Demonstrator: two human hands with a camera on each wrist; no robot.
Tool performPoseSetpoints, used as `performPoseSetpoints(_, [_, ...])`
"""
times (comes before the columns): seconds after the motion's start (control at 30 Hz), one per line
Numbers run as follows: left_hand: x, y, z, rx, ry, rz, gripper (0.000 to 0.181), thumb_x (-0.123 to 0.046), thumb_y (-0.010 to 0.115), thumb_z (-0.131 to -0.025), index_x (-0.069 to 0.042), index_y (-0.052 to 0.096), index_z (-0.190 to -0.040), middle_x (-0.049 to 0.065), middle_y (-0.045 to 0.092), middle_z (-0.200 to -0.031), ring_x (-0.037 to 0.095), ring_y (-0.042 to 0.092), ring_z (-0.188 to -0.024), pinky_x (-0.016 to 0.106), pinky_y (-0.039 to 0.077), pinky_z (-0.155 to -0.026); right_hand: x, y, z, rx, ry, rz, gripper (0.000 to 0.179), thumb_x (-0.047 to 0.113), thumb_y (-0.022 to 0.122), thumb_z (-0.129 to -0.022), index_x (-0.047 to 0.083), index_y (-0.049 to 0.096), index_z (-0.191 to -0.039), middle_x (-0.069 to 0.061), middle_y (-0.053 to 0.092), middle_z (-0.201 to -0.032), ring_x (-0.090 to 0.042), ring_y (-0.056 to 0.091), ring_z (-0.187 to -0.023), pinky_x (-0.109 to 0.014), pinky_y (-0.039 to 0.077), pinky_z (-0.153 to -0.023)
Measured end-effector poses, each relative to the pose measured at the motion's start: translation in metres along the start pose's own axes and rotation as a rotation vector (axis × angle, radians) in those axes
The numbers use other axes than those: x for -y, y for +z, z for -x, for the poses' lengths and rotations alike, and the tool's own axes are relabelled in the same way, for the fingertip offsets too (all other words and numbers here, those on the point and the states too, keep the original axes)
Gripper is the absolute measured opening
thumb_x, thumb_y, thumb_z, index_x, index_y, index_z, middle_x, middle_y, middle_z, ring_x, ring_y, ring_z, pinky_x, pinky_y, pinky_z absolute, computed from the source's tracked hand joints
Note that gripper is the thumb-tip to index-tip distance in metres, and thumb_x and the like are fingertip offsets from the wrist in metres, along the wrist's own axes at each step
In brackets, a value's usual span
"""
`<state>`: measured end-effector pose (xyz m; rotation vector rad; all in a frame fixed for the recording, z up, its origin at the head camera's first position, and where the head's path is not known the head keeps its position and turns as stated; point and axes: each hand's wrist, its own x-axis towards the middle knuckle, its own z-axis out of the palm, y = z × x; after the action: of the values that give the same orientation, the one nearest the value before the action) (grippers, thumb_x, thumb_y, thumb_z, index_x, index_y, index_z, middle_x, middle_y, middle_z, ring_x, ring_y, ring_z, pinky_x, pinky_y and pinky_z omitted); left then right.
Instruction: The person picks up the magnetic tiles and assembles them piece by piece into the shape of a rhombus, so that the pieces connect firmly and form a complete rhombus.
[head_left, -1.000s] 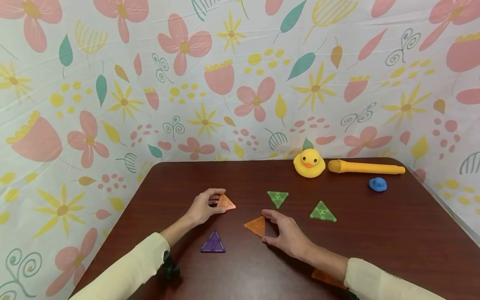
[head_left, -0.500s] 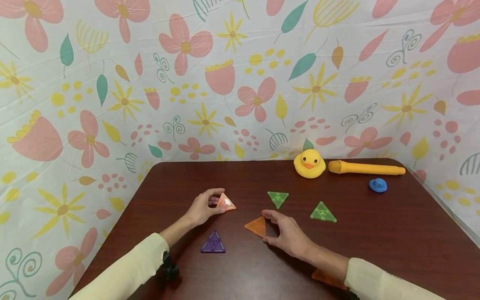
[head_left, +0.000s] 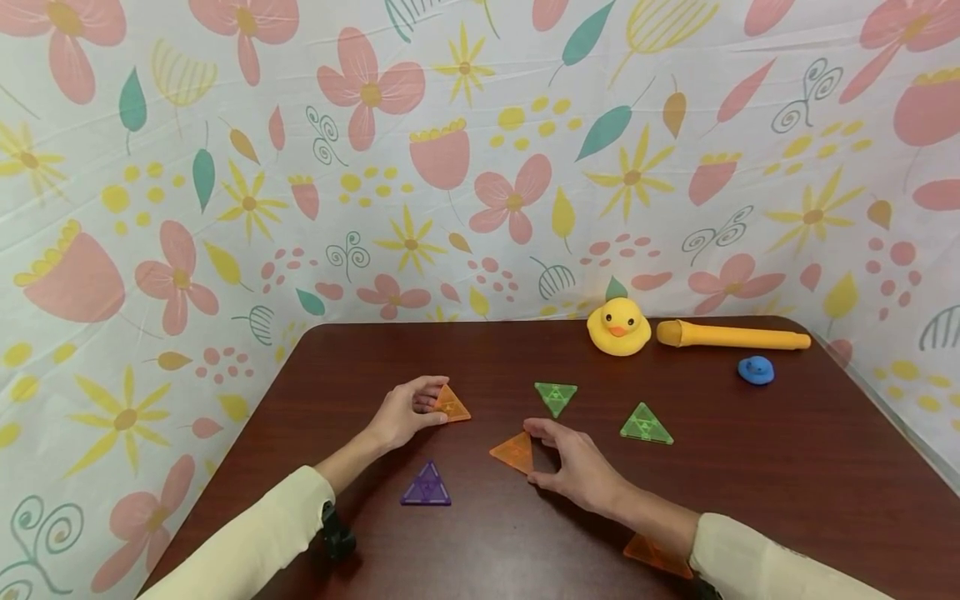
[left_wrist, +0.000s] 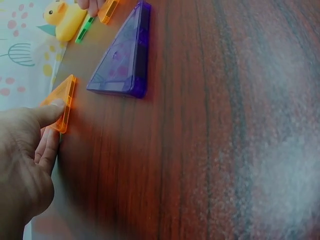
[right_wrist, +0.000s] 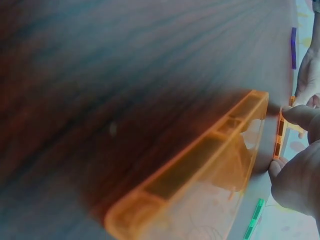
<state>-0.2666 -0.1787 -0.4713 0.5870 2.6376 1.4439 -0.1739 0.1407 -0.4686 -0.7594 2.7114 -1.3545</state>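
In the head view, my left hand [head_left: 405, 414] pinches the first orange triangle [head_left: 452, 407] between thumb and fingers, and my right hand [head_left: 577, 471] holds the second orange triangle [head_left: 515, 453] by one side, with thumb and finger near two corners. So, as I judge, two pieces are grasped, but they are apart and not joined. The purple triangle [head_left: 426, 487], the near green triangle [head_left: 647, 425], the far green triangle [head_left: 556, 398] and the third orange triangle [head_left: 651, 557] lie loose on the tabletop [head_left: 480, 554], untouched by my fingers.

In the left wrist view, my thumb lies over the first orange triangle; whether it is slightly lifted, I cannot tell. The purple triangle looks like clear, hard plastic, with thick edges and rounded corners.

In the right wrist view, the third orange triangle is closest, its see-through edge showing dark rectangular segments. The tabletop has a streaked, wood-like grain.
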Motion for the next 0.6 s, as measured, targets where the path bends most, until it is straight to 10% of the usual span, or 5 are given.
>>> performPoseSetpoints(0.6, [-0.0003,-0.0055,0.0007,-0.059,-0.012,-0.051,0.034,-0.004,0.083,-0.092,-0.006,0.075,-0.125,0.006,0.079,-0.107,0.021,0.074,-0.1,0.026,0.059,-0.077,-0.0033,-0.0019,0.0,0.023,-0.001,-0.009,0.07,-0.002,0.087,-0.086,-0.007,0.053,-0.147,-0.025,0.062,-0.144,-0.039,0.061,-0.131,-0.047,0.054,-0.103])
